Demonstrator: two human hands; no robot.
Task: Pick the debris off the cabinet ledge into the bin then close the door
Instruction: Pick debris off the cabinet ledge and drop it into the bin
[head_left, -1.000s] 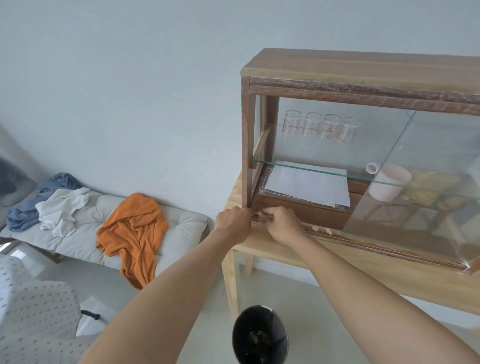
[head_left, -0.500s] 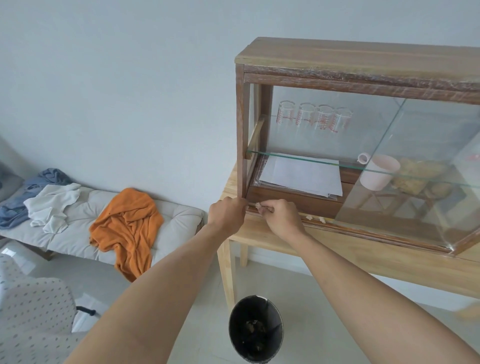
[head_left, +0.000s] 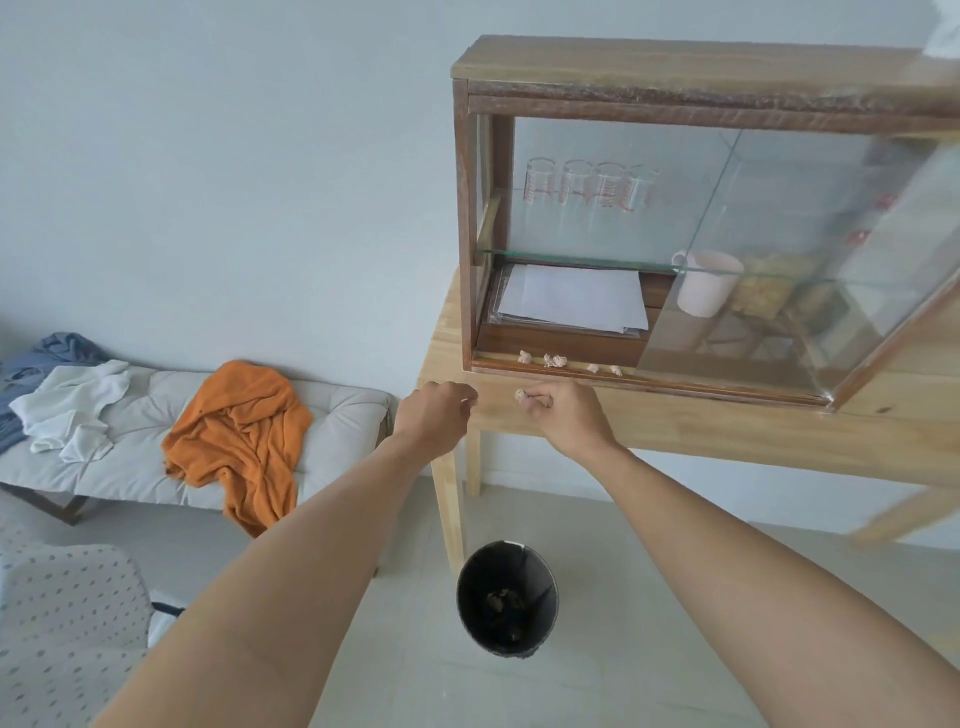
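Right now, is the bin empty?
No. The black bin on the floor already has a few dark crumpled bits lying at its bottom, visible through its open top.

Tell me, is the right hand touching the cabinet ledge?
Apart. The head view shows the right hand below the cabinet ledge, with pale table wood between.

Pale crumbs (head_left: 555, 360) along cabinet ledge (head_left: 498, 365)

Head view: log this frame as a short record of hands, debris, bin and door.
right hand: pinching one scrap, off the ledge
left hand: closed; contents not visible
ledge: several scraps left
bin: on floor below, some debris inside
door: glass, slid right, left side open
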